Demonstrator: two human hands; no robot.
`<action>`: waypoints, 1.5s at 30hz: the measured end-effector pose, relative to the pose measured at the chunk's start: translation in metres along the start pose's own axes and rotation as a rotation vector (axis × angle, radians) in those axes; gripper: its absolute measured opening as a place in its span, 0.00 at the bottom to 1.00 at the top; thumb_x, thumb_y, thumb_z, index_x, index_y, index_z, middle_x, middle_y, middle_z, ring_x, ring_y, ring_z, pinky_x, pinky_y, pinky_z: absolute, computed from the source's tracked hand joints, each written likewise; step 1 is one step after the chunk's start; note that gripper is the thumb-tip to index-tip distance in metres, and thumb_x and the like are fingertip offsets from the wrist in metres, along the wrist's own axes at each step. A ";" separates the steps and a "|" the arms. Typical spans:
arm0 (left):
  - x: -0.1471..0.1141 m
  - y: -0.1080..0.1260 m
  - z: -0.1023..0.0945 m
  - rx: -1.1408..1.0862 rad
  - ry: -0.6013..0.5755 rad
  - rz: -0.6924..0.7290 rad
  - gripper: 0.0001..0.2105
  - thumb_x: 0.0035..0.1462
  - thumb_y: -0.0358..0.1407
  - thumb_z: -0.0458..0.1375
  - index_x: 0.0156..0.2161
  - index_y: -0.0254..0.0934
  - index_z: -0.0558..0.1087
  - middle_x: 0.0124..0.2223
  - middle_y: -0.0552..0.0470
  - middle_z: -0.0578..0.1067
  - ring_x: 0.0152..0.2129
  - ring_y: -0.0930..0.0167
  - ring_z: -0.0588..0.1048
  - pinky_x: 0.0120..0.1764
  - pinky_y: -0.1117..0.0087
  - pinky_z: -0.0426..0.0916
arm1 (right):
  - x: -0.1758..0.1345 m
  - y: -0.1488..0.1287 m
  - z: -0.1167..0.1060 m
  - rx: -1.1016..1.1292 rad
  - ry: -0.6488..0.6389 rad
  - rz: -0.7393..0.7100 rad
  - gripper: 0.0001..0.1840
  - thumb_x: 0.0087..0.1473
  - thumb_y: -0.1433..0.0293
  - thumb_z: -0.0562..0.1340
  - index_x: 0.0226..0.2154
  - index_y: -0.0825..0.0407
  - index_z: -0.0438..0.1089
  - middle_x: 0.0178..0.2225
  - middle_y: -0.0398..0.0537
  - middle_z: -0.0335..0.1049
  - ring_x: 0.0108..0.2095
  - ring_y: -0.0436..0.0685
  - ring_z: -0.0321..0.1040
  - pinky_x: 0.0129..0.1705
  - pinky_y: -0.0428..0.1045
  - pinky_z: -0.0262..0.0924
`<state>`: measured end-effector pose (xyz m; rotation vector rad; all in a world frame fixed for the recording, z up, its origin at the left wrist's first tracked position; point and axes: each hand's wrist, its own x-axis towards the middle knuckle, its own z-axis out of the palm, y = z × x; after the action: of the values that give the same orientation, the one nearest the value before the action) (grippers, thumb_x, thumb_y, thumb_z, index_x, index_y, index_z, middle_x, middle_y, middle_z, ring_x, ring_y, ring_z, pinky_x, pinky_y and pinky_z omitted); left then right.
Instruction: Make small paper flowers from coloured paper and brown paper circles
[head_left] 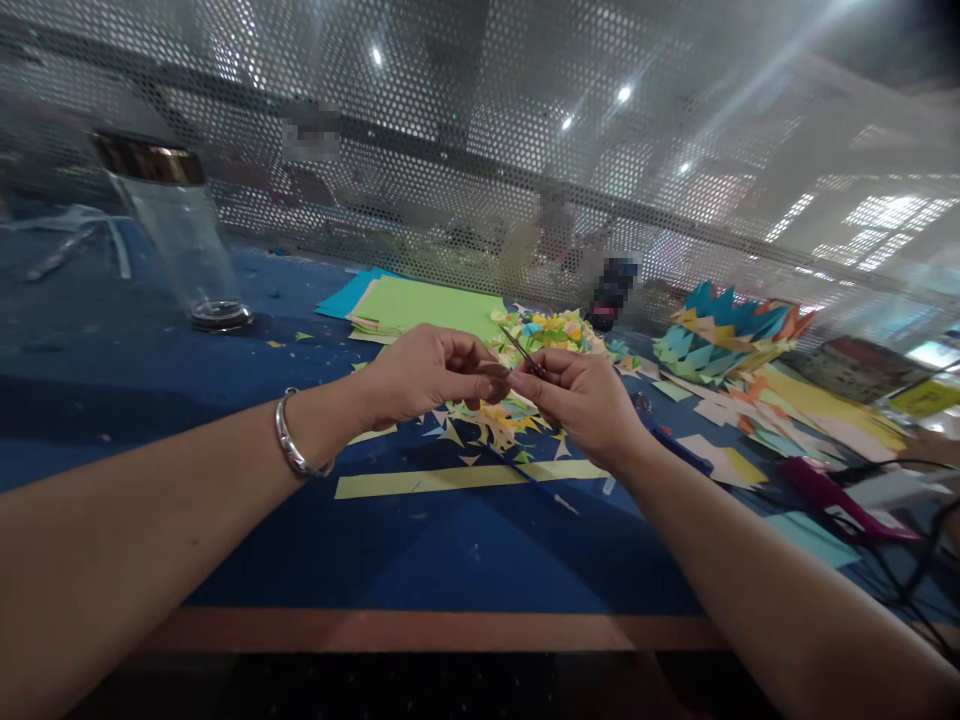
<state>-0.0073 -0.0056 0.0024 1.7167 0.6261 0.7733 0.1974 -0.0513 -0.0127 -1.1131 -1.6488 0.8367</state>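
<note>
My left hand [442, 375], with a silver bangle at the wrist, pinches a small pale peach paper piece [493, 369] between thumb and fingers. Opposite it, my right hand [581, 400] is closed around a slim pointed metal tool that looks like tweezers [517, 346], its tips up and to the left. The right thumb and fingertips meet the paper's near end. Below both hands lie many small cut paper triangles [491, 428] in yellow, green and peach. A long pale yellow paper strip [420, 482] lies closer to me, crossed by a thin blue stick [536, 485].
Behind my hands are stacked green sheets [442, 305] and a heap of small paper flowers [559, 328]. A glass bottle [176, 235] stands left. At right are zigzag paper bands [724, 335], a magenta corded tool [844, 500] and cables. Perforated metal panel [420, 190] backs the blue table.
</note>
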 end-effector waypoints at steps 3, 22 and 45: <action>0.000 -0.003 0.004 -0.125 0.068 -0.010 0.07 0.49 0.34 0.69 0.33 0.34 0.78 0.31 0.52 0.78 0.29 0.74 0.74 0.34 0.72 0.66 | -0.001 -0.002 0.002 0.028 0.047 -0.014 0.19 0.49 0.55 0.70 0.30 0.54 0.71 0.20 0.36 0.56 0.19 0.45 0.46 0.20 0.46 0.40; 0.000 -0.002 0.015 -0.235 0.257 0.058 0.07 0.54 0.38 0.66 0.36 0.36 0.78 0.33 0.53 0.77 0.31 0.75 0.73 0.34 0.73 0.63 | 0.000 0.000 0.002 0.042 0.042 -0.034 0.24 0.56 0.48 0.64 0.27 0.51 0.69 0.17 0.34 0.43 0.18 0.45 0.39 0.19 0.47 0.35; -0.004 0.001 0.008 -0.088 0.070 0.025 0.08 0.56 0.41 0.65 0.35 0.37 0.80 0.33 0.51 0.80 0.30 0.74 0.74 0.29 0.74 0.61 | -0.002 -0.001 -0.003 -0.117 -0.011 -0.046 0.25 0.58 0.49 0.62 0.23 0.52 0.70 0.16 0.37 0.51 0.18 0.46 0.45 0.20 0.46 0.43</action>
<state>-0.0037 -0.0133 0.0013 1.6258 0.6106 0.8699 0.2004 -0.0532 -0.0115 -1.1479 -1.7448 0.7261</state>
